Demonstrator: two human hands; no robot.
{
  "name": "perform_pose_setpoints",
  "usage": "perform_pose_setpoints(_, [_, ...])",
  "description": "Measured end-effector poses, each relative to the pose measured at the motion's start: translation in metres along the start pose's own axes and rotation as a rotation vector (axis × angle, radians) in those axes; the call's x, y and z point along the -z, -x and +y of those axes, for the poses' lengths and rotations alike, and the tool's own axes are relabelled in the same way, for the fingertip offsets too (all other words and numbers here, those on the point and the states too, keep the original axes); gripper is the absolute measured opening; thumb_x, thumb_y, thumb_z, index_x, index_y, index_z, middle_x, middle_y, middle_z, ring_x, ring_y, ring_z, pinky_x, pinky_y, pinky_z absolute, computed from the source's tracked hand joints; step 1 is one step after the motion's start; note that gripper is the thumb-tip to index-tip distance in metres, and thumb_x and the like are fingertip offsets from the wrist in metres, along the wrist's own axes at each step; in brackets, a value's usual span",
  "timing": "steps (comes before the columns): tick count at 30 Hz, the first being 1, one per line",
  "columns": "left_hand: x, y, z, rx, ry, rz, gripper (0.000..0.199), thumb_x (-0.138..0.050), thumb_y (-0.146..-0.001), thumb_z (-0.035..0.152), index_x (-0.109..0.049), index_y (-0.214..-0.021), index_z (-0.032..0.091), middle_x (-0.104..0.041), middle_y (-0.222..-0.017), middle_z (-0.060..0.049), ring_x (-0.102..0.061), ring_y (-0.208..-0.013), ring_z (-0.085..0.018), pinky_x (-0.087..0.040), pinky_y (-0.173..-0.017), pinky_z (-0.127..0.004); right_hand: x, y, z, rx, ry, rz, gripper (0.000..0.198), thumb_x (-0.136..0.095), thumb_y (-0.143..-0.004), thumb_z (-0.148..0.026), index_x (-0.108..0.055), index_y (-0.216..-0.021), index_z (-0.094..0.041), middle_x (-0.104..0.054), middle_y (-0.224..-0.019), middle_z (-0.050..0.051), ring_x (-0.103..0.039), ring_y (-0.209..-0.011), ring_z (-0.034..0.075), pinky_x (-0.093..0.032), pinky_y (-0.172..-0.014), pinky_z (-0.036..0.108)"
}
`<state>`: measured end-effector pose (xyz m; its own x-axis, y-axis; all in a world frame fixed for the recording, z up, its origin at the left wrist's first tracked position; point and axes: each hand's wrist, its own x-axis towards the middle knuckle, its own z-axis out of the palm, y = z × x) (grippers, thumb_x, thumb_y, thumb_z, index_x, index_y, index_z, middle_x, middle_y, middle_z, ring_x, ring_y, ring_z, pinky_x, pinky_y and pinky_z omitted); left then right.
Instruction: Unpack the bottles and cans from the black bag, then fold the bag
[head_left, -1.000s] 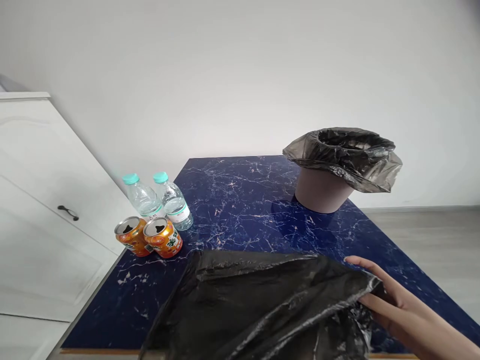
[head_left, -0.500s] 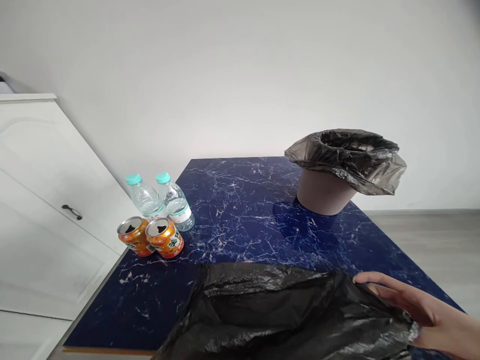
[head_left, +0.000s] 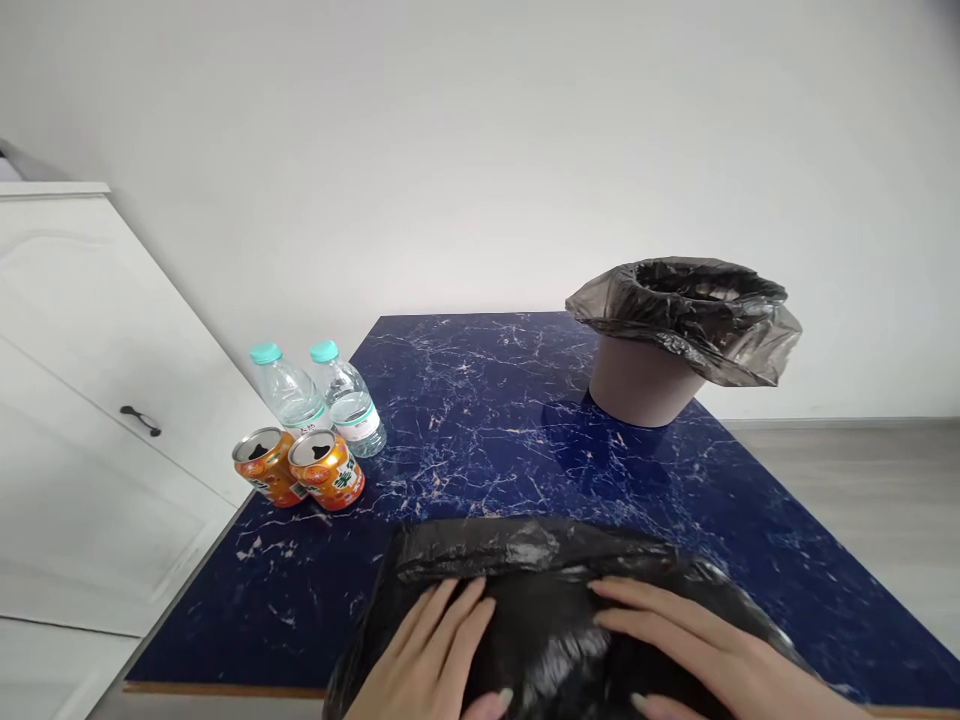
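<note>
A black plastic bag (head_left: 536,620) lies across the near edge of the dark blue marbled table (head_left: 480,420), its far edge folded into a band. Whatever it may cover is hidden. My left hand (head_left: 431,655) rests on the bag's left part, fingers stretched forward. To its right, my right hand (head_left: 697,645) also lies on the bag with fingers extended and thumb apart. Neither hand appears to grip the plastic.
Two orange cans (head_left: 327,470) with opened tops stand at the left edge, before two clear bottles (head_left: 352,405) with turquoise caps. At the far right sits a brownish-grey bin (head_left: 641,385) lined with a black bag (head_left: 682,310). A white cabinet (head_left: 82,400) is at left.
My left hand has come into view on the bag. My right hand has moved from the bag's right edge onto its top, and the plastic lies flatter.
</note>
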<state>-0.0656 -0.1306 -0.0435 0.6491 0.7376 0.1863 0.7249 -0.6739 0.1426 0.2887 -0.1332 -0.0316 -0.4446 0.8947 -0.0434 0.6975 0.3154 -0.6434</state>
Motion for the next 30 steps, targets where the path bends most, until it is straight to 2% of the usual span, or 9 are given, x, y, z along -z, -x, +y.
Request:
perform_pose_setpoints(4, [-0.005,-0.020,-0.015,0.132,-0.009,-0.050,0.068,-0.052,-0.106,0.056,-0.036,-0.165,0.026,-0.054,-0.161,-0.011,-0.056,-0.144,-0.037,-0.052,-0.114,-0.056,-0.013,-0.029,0.001,-0.037,0.143,-0.040,0.067,-0.054,-0.102,-0.064,-0.040,-0.163,-0.043,-0.029,-0.172,-0.004,-0.033,-0.157,0.038,-0.037,-0.124,0.060])
perform_pose_setpoints(9, [-0.010,-0.055,-0.056,0.153,0.033,-0.058,0.058,-0.039,-0.110,0.058,-0.048,-0.157,0.025,-0.061,-0.154,-0.011,-0.057,-0.142,-0.033,-0.041,-0.121,-0.056,-0.016,-0.052,0.030,-0.066,0.232,-0.049,0.080,-0.054,-0.100,-0.070,-0.020,-0.168,-0.046,-0.011,-0.177,-0.004,-0.005,-0.161,0.042,-0.024,-0.126,0.071])
perform_pose_setpoints(13, [-0.014,-0.088,-0.095,0.174,-0.022,-0.093,0.064,-0.034,-0.109,0.063,-0.048,-0.158,0.022,-0.059,-0.156,-0.013,-0.051,-0.147,-0.035,-0.033,-0.125,-0.059,-0.019,-0.076,0.041,0.024,0.314,0.005,0.078,-0.047,-0.103,-0.069,-0.016,-0.170,-0.042,-0.006,-0.178,-0.002,-0.005,-0.163,0.034,-0.011,-0.131,0.063])
perform_pose_setpoints(15, [-0.010,-0.099,-0.101,0.221,-0.087,-0.095,0.069,-0.038,-0.108,0.062,-0.046,-0.158,0.016,-0.056,-0.157,-0.019,-0.044,-0.152,-0.041,-0.032,-0.125,-0.063,-0.021,-0.090,0.045,0.036,0.355,0.048,0.077,-0.041,-0.105,-0.069,-0.016,-0.170,-0.038,-0.005,-0.178,0.001,-0.005,-0.164,0.032,-0.010,-0.132,0.061])
perform_pose_setpoints(19, [0.008,-0.102,-0.069,0.196,-0.102,-0.012,0.074,-0.047,-0.107,0.057,-0.038,-0.162,0.010,-0.041,-0.168,-0.023,-0.027,-0.160,-0.044,-0.034,-0.125,-0.063,-0.026,-0.110,0.055,0.020,0.411,0.125,0.077,-0.035,-0.106,-0.071,-0.019,-0.171,-0.034,-0.007,-0.178,0.003,-0.006,-0.164,0.031,-0.012,-0.132,0.061])
perform_pose_setpoints(21, [0.016,-0.098,-0.045,0.109,-0.026,0.012,0.062,-0.040,-0.111,0.052,-0.039,-0.163,0.019,-0.041,-0.170,-0.013,-0.028,-0.161,-0.035,-0.036,-0.127,-0.057,-0.028,-0.115,0.059,0.005,0.422,0.158,0.076,-0.034,-0.106,-0.070,-0.020,-0.171,-0.033,-0.008,-0.178,0.003,-0.007,-0.164,0.031,-0.014,-0.132,0.060])
perform_pose_setpoints(23, [0.018,-0.093,-0.028,0.051,0.019,0.005,0.057,-0.039,-0.112,0.053,-0.041,-0.163,0.026,-0.040,-0.171,-0.007,-0.026,-0.162,-0.033,-0.036,-0.127,-0.056,-0.030,-0.116,0.061,-0.016,0.426,0.188,0.074,-0.032,-0.107,-0.069,-0.023,-0.170,-0.033,-0.011,-0.178,0.004,-0.010,-0.164,0.031,-0.016,-0.132,0.060])
perform_pose_setpoints(26, [0.010,-0.085,-0.030,0.047,0.034,-0.079,0.062,-0.043,-0.110,0.058,-0.038,-0.165,0.031,-0.034,-0.174,-0.004,-0.019,-0.164,-0.036,-0.033,-0.128,-0.062,-0.031,-0.113,0.064,-0.018,0.428,0.207,0.071,-0.033,-0.108,-0.068,-0.024,-0.170,-0.034,-0.014,-0.178,0.003,-0.012,-0.164,0.031,-0.017,-0.132,0.060])
perform_pose_setpoints(30, [-0.007,-0.067,-0.058,0.138,0.022,-0.121,0.067,-0.043,-0.110,0.057,-0.025,-0.170,0.034,-0.027,-0.176,-0.005,-0.018,-0.163,-0.038,-0.033,-0.126,-0.066,-0.025,-0.103,0.070,0.013,0.439,0.206,0.069,-0.035,-0.109,-0.064,-0.022,-0.170,-0.036,-0.013,-0.178,0.002,-0.014,-0.164,0.031,-0.018,-0.132,0.059])
